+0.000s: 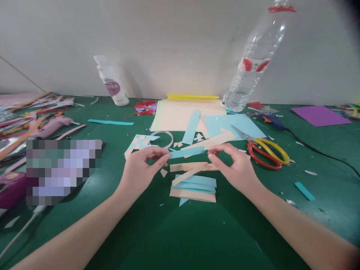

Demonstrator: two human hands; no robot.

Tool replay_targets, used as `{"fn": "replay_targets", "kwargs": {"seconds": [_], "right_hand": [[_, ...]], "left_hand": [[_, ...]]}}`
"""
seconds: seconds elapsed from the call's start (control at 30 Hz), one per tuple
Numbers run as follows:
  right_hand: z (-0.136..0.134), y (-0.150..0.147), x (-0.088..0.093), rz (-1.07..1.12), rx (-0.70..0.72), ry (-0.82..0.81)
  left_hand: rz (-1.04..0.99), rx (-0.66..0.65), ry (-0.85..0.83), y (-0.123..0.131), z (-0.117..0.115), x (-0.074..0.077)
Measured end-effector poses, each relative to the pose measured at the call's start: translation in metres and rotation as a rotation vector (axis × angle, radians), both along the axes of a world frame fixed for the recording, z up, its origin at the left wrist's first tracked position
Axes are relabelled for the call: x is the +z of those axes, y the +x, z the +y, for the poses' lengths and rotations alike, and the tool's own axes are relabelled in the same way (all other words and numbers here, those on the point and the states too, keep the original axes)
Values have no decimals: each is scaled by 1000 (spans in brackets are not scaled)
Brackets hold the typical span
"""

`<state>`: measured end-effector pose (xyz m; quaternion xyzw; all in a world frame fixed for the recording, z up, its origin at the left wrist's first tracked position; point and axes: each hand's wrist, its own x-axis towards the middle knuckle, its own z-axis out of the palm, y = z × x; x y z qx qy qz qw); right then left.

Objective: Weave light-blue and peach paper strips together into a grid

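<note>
A light blue paper strip [187,152] is held level above the green table [180,232]. My left hand [142,168] pinches its left end with thumb and fingers. My right hand [234,167] pinches its right end. Under the strip lies a small pile of peach and blue paper strips [194,185]. A partly woven blue and peach paper square [140,143] lies just beyond my left hand.
Red and yellow scissors [267,152] lie right of my right hand. Sheets of peach and blue paper [180,114], a wire ring [163,138], a glue bottle [112,84], a clear water bottle [254,60], a glue gun with cable [270,120], purple paper [319,114] and paper scraps at left surround them.
</note>
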<state>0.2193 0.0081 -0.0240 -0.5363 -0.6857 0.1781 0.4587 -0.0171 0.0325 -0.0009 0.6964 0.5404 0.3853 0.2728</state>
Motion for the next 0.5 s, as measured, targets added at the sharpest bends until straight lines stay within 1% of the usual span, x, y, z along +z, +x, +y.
{"fn": "replay_targets", "kwargs": {"seconds": [0.07,0.17,0.23,0.3,0.4,0.5], "right_hand": [[1,1,-1,-123,57,32],[1,2,-2,-257,153,24],[1,1,-2,-303,204,10],[0,0,-2,-297,221,10],[1,1,-2,-200,152,-45],[3,3,-4,-148,31,-111]], "left_hand": [[-9,44,30,-1,2,1],[-4,115,81,-2,4,1],[22,145,92,-4,6,1],[73,159,94,-6,8,1],[151,150,124,-9,11,-2],[257,89,212,-8,12,-7]]}}
